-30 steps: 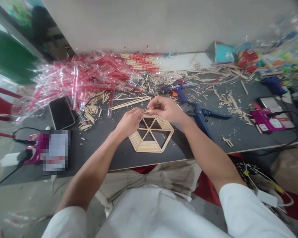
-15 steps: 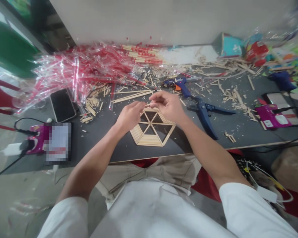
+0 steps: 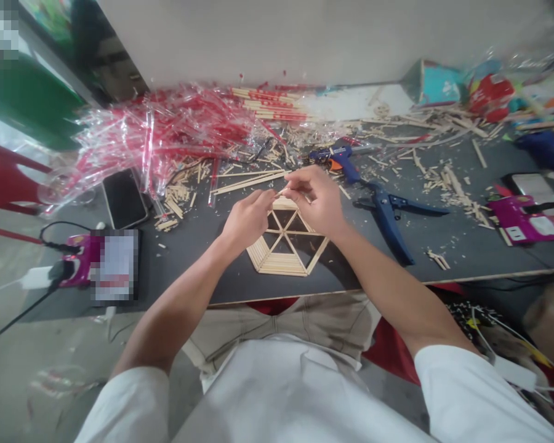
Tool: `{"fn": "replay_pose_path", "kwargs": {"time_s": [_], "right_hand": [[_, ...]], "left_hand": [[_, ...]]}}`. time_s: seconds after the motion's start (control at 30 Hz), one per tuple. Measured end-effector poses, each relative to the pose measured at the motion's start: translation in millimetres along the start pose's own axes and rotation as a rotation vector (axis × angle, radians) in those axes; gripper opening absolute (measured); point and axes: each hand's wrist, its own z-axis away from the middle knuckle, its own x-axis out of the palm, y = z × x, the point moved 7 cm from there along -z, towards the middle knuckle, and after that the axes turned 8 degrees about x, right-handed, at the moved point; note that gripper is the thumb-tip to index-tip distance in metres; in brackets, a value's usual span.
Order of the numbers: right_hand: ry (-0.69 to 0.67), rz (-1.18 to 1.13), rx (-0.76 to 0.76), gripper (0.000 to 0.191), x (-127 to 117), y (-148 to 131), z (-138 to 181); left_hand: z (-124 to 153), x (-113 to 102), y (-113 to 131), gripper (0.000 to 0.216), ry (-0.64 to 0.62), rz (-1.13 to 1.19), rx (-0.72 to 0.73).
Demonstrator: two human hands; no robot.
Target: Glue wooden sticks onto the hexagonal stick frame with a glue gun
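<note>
A hexagonal frame of wooden sticks (image 3: 284,266) lies flat on the dark tabletop, with spokes meeting at its centre and several rows of sticks filling some sides. Over its far edge, my left hand (image 3: 248,216) is closed, fingertips pinched together. Facing it, my right hand (image 3: 317,200) pinches with thumb and forefinger. A thin short wooden stick (image 3: 283,192) spans the gap between both sets of fingertips; its ends are mostly hidden. Just beyond the hands lie longer chopsticks (image 3: 249,182).
Behind are a blue glue gun (image 3: 344,161) and a heap of red-and-clear wrappers (image 3: 166,132). Blue cutters (image 3: 390,221) lie to the right among wood scraps (image 3: 457,184). Leftward are a phone (image 3: 124,198) and a purple power strip (image 3: 80,258); another purple strip (image 3: 524,220) sits far right.
The whole view has shifted slightly, so the table appears a little further right. Both hands stay together above the frame's far side, with only small finger movements.
</note>
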Motion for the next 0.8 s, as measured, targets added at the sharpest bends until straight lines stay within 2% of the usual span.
{"fn": "replay_pose_path", "kwargs": {"time_s": [0.13, 0.3, 0.43, 0.6, 0.8], "right_hand": [[0.055, 0.116, -0.097, 0.015, -4, -15, 3], [0.094, 0.172, 0.070, 0.017, -6, -14, 5], [0.066, 0.109, 0.121, 0.021, -3, -8, 6], [0.049, 0.151, 0.105, 0.017, 0, -2, 7], [-0.009, 0.153, 0.014, 0.016, 5, -1, 5]], "left_hand": [[0, -4, 3, 0.037, 0.037, 0.012, 0.010], [1, -7, 5, 0.039, 0.082, 0.027, 0.025], [1, -4, 1, 0.038, 0.079, 0.019, 0.050], [2, -3, -2, 0.038, 0.057, 0.022, 0.056], [1, 0, -6, 0.038, 0.053, 0.021, 0.047]]}}
